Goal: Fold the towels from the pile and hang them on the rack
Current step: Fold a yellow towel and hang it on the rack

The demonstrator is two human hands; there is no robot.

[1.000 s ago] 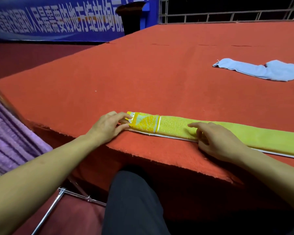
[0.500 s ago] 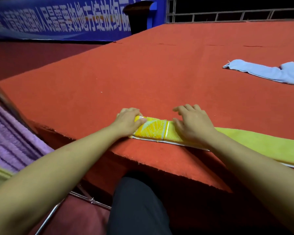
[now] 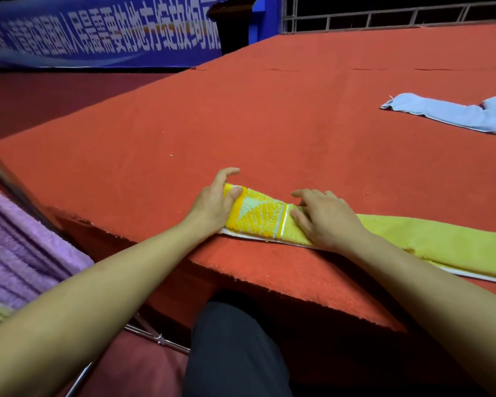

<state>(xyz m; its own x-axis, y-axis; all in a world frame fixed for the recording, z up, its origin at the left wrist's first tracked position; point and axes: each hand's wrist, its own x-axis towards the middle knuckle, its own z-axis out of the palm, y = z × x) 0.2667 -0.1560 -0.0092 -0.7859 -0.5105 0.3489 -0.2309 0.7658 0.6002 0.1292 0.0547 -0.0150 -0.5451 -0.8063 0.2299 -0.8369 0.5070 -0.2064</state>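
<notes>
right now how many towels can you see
3: a yellow towel under both hands at the near table edge, a blue towel far right on the table, a purple towel hanging at left. More may lie out of view.

Left hand (image 3: 215,204) pinches with thumb over fingers; right hand (image 3: 325,220) presses, fingers spread flat.

The yellow towel (image 3: 430,247) ran off the right edge, as did the blue towel (image 3: 455,116) — its far end unseen. The purple towel (image 3: 17,253) was cut off at the left.
</notes>
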